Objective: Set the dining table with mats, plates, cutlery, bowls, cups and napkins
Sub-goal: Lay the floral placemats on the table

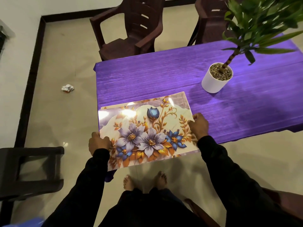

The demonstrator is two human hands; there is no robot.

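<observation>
hands: left hand (98, 141) and right hand (199, 124) each pinch a short end of the mats (146, 128). stack overhangs near corner of surface (164, 76), long axis running hand to hand. pot (216, 79) beyond, right-hand side.

Home dining room (table (164, 79), chairs (129, 30)).

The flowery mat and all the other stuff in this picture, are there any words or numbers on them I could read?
No words or numbers can be read anywhere.
Glossy floral place mat, held by the left hand and right hand: only printed flowers and leaves, no text.
White round plant pot: plain.
Purple tablecloth: plain.
Crumpled white paper on the floor: a reddish mark, too small to read.
</observation>
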